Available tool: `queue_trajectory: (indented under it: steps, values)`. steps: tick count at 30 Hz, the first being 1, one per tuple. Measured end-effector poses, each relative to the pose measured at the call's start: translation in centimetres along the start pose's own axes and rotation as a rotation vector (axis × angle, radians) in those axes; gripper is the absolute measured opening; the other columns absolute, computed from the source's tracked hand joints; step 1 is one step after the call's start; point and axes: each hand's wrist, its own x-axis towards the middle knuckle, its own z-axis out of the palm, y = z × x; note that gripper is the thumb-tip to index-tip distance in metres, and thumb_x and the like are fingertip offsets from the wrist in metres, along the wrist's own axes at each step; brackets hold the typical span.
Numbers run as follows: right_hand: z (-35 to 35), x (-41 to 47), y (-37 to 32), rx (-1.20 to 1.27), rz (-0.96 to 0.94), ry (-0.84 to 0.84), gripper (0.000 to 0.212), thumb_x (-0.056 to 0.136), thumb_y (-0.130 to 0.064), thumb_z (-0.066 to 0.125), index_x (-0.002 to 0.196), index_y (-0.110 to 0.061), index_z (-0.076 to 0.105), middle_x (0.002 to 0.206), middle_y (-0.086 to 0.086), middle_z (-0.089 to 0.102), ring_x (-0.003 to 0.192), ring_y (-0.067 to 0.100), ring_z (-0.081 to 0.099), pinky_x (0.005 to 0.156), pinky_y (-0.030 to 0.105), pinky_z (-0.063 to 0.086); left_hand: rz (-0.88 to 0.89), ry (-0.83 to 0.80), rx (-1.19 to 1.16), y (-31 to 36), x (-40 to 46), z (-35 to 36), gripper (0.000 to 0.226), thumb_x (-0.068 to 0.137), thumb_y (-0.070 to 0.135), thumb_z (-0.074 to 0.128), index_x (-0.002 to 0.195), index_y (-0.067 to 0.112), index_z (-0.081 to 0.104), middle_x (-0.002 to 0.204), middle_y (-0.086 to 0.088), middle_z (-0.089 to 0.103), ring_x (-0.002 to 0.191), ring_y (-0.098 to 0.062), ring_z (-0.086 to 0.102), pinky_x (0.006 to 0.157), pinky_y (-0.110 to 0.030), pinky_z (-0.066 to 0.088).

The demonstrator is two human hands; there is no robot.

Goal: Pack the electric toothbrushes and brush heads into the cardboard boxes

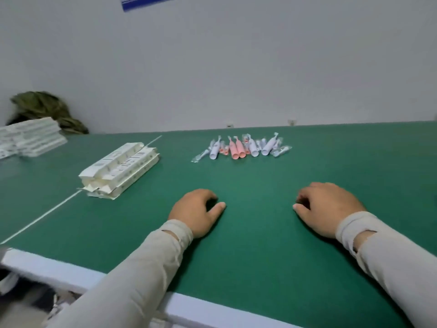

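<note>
Your left hand (197, 213): rests on the table (260, 256), grip loosely curled, holding nothing
Your right hand (327, 208): same, empty
Toothbrushes (243, 147): clustered ahead, brush heads among them
Boxes (119, 169): stacked far left

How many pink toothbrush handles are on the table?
2. The first pink toothbrush handle and the second pink toothbrush handle lie side by side mid-row, between the white ones. Smaller pink wrapped pieces nearby look like brush heads; others may be hidden.

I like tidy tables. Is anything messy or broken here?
Mostly tidy. The near stack of boxes has loose flaps sticking out at its front end, and a green cloth lies crumpled in the far corner. Nothing looks spilled.
</note>
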Motion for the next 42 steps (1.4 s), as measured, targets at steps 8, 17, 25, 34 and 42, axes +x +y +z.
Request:
queue_trajectory:
  steps: [8,17,25,34,42]
  values:
    - [2.2,1.6,-8.0,0.228,-0.050,0.106,0.020,0.094,-0.051,0.051,0.096,-0.036,0.064,0.090,-0.017,0.065,0.087,0.015,0.062,0.070,0.028,0.047,-0.276,0.291,0.181,-9.2,2.7,-5.8,0.047,0.093,0.039,0.060,0.133,0.014,0.055,0.141,-0.008,0.053,0.130,-0.030,0.046,0.107,-0.041,0.038]
    - [2.5,1.4,-5.9,0.375,-0.053,0.103,0.016,0.091,-0.045,0.060,0.077,-0.036,0.062,0.080,-0.018,0.063,0.079,0.005,0.060,0.077,0.034,0.054,-0.504,0.135,0.671,-17.3,2.6,-9.0,0.040,0.090,0.018,0.050,0.130,0.018,0.051,0.132,-0.005,0.059,0.127,-0.028,0.049,0.103,-0.041,0.042]
    - [2.8,1.4,-6.2,0.347,-0.069,0.101,0.016,0.091,-0.048,0.059,0.082,-0.036,0.065,0.083,-0.017,0.061,0.080,0.002,0.058,0.078,0.032,0.052,-0.462,0.474,0.330,-18.9,4.7,-11.1,0.060,0.091,0.047,0.056,0.140,0.013,0.050,0.148,-0.014,0.045,0.133,-0.037,0.043,0.106,-0.048,0.037]
    - [3.0,1.8,-6.3,0.363,-0.044,0.116,0.016,0.091,-0.048,0.057,0.083,-0.036,0.064,0.081,-0.015,0.060,0.078,0.004,0.057,0.076,0.032,0.052,-0.710,0.300,0.054,-23.9,8.0,-13.2,0.052,0.086,0.047,0.070,0.125,0.015,0.059,0.120,-0.020,0.063,0.103,-0.041,0.061,0.094,-0.053,0.051]
    - [3.2,3.2,-6.3,1.025,0.050,0.309,0.010,0.088,-0.033,0.070,0.079,-0.027,0.071,0.078,-0.013,0.072,0.064,0.000,0.061,0.065,0.016,0.047,-0.112,0.490,-0.607,-5.9,6.3,-7.7,0.063,0.082,0.042,0.078,0.133,0.017,0.050,0.119,0.002,0.057,0.102,-0.010,0.060,0.093,-0.020,0.047]
